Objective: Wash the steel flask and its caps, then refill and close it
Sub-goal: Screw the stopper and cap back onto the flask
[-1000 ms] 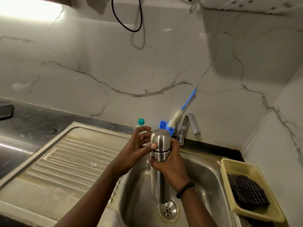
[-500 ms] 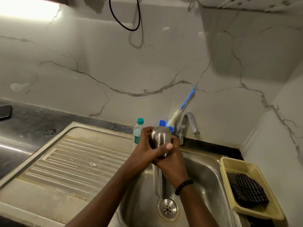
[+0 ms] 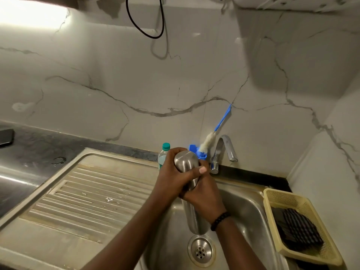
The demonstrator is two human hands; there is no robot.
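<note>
Where both hands' fingers wrap: steel flask over sink.

Count taken at the sink: one basin with one drain and one tap. One steel flask was present, held by two hands, left and right. One wrist band was noted. At the back wall stood one plastic bottle, one blue holder and one brush. One yellow basket held one dark cloth. One phone lay on the desk. One cable hung above.
</note>
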